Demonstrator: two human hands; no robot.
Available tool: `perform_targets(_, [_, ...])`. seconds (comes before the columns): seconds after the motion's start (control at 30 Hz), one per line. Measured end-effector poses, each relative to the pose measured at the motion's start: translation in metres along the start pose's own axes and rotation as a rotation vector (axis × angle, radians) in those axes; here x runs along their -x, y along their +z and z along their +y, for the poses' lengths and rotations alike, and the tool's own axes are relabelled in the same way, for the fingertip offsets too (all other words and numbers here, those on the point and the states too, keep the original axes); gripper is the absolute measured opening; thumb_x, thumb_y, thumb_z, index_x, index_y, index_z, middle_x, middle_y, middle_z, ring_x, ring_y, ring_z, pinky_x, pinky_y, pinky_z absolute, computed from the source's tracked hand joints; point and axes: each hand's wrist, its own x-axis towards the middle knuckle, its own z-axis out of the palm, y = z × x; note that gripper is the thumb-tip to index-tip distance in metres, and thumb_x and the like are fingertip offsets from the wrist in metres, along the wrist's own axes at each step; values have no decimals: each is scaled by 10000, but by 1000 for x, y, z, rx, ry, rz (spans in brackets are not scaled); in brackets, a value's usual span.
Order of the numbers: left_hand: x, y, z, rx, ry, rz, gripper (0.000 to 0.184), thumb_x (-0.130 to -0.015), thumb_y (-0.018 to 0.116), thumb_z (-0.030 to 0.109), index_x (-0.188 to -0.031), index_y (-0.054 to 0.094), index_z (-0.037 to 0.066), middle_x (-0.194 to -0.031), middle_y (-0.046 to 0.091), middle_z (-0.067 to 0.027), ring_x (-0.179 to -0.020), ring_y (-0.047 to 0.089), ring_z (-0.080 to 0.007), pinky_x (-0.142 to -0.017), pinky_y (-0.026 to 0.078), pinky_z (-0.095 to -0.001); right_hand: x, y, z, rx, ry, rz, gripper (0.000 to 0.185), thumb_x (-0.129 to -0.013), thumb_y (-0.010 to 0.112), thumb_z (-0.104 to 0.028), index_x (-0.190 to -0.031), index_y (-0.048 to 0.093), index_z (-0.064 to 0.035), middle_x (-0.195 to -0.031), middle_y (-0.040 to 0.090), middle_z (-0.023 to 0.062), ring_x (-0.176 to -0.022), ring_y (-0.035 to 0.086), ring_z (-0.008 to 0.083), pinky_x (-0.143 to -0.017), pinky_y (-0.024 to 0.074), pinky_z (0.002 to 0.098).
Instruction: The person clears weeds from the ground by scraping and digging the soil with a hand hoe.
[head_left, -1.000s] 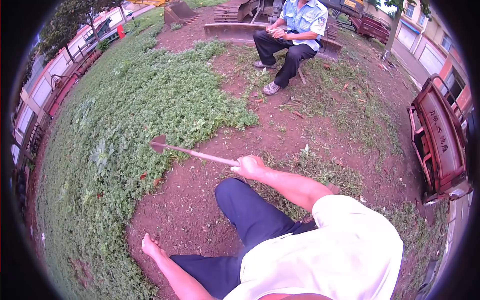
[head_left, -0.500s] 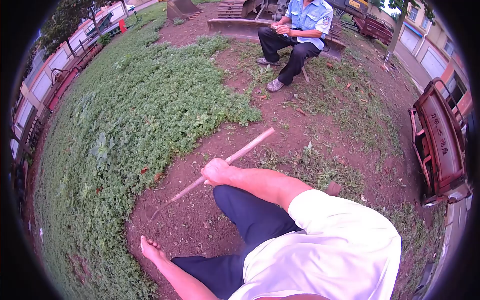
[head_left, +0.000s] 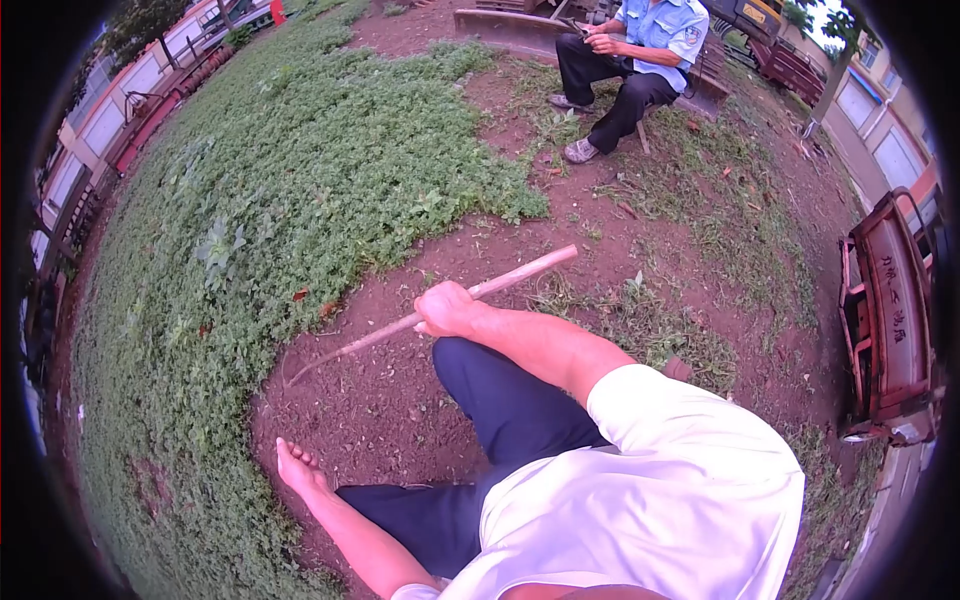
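Note:
My right hand (head_left: pixel 445 308) is closed around the wooden handle of a hoe (head_left: pixel 525 268). The handle slants down to the left, and its thin, bent far end touches the bare soil by the weeds; the blade is hard to make out. Lower down, my left hand (head_left: pixel 300 467) hangs just above the soil at the edge of the weed patch (head_left: pixel 230 250). Its fingers are loosely curled, with nothing visible in them. My knees are bent over the reddish-brown dirt (head_left: pixel 385 425).
A person in a light blue shirt (head_left: pixel 650 35) sits ahead, hands together, before a machine's metal blade (head_left: pixel 505 32). A red cart (head_left: pixel 890 310) stands at the right. Pulled weeds (head_left: pixel 660 335) lie right of the hoe. A tree trunk (head_left: pixel 830 90) rises further back.
The hoe's far end has shifted upward in view, and its handle lies flatter. My left hand has moved slightly up. The whole scene has shifted right as my head turned.

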Motion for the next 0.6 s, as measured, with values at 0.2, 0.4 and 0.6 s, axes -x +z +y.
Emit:
perform_targets(0.2, [20,-11,11,-29,49,114,159,-956,615,178,-1051,688,75,-708,550,25,-518,462,-69,-436,345,-237,-12,-5,-17,133,35,-106,385,-832,751,-448,-905,753,-70,-863,737,154,-875,716,359,-788,563,468])
perform_targets(0.4, [38,-46,10,56,149,193,140,-914,554,112,-956,672,50,-752,617,-14,-539,506,-77,-447,385,-249,-14,-3,-21,173,83,-150,436,-852,738,-473,-930,738,-44,-935,732,199,-947,697,381,-863,529,478])
perform_targets(0.6, [74,-56,25,-249,91,115,272,-955,643,291,-931,693,24,-738,660,-36,-581,558,-100,-509,439,-293,-12,-5,-30,260,82,-208,473,-882,702,-489,-983,734,-28,-964,728,216,-992,688,397,-881,515,482])
